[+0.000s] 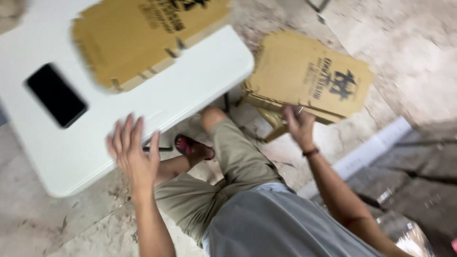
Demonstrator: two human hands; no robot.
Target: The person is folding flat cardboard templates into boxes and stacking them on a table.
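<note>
the grey shirt (281,228) and khaki shorts (228,166) of the seated person fill the bottom of the view, one leg crossed so a red sandal (190,146) shows under the table edge. the right hand (299,124) reaches out to the side and closes its fingers on the near edge of a stack of flat cardboard blanks (309,76); how many sheets it has pinched i cannot tell, the picture is blurred. that stack rests on a low wooden seat (273,121) just beside the person, within arm's reach, which looks like why it sits there. a dark band (311,152) circles that wrist. the left hand (133,150) hangs spread wide, fingers apart, holding nothing, at the rim of the white folding table (190,90). on the table lies another flat cardboard blank (138,38), overhanging no edge, and well apart from it a black phone (55,95), face up. pale stone floor (404,43) all around.
</note>
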